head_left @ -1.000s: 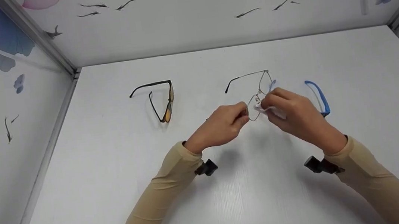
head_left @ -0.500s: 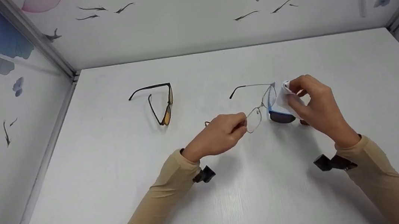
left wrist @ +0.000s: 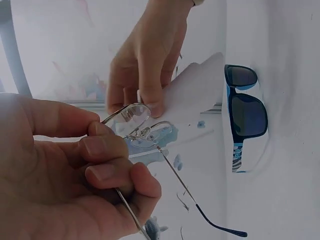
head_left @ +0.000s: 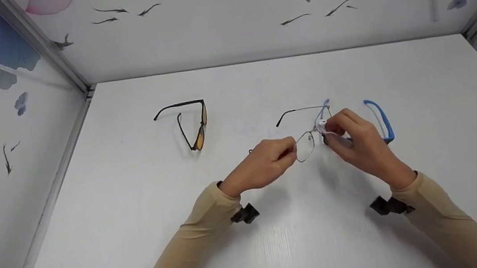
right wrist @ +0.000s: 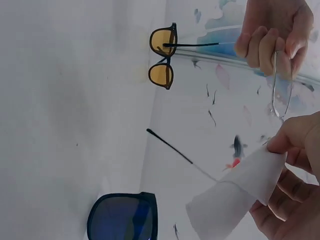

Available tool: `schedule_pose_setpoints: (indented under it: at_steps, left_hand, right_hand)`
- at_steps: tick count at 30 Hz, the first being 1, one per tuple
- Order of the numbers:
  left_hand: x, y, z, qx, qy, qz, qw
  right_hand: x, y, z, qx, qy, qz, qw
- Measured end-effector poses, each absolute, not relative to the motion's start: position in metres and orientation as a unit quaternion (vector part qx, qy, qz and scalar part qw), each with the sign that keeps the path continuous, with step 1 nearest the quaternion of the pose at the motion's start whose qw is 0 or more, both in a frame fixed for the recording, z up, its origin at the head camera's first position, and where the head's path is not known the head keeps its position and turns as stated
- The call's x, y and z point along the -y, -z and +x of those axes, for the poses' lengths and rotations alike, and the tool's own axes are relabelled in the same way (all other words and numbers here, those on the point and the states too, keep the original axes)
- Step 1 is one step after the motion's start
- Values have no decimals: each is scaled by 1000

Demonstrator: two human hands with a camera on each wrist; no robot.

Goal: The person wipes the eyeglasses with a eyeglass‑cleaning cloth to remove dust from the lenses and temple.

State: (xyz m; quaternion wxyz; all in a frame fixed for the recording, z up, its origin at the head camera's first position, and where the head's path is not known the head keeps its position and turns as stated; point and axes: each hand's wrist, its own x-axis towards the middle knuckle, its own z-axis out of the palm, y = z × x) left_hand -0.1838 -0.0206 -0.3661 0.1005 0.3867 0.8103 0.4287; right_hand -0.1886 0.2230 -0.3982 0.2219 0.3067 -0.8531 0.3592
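A pair of thin metal-framed eyeglasses [head_left: 306,146] is held up above the white table. My left hand [head_left: 266,162] grips it at the near hinge and temple, with fingers curled round the metal arm. The other temple [left wrist: 180,181] sticks out unfolded, with a dark tip. A white cloth [right wrist: 225,205] is pinched between the thumb and fingers of my right hand [head_left: 359,145]. In the head view the cloth lies against the far lens, which the right hand and cloth partly hide.
Blue-armed sunglasses [left wrist: 248,115] with dark lenses rest on the table behind my right hand, partly hidden in the head view. Black-framed glasses with yellow lenses [head_left: 200,137] lie to the left. Printed panels [head_left: 227,32] border the table at the back and left.
My right hand with the cloth pulled away to the right from the eyeglasses, then came back to the far lens. The left hand and eyeglasses sit slightly lower in view.
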Motion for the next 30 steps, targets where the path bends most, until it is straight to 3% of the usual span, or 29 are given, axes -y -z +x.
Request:
schedule_pose_setpoints:
  at_steps: [8,17,30]
  left_hand:
    - [19,364,-181,-806,-417,403,117]
    - [26,368,-183,-792,-472,374,102]
    - [33,365,-182,-787,-476,379,103]
  right_hand:
    - [-224,393,-198,859,-369,244,259]
    - [-216,396,-181,835,-390,346,177]
    - [-234,391,-186,846,-415,207,262]
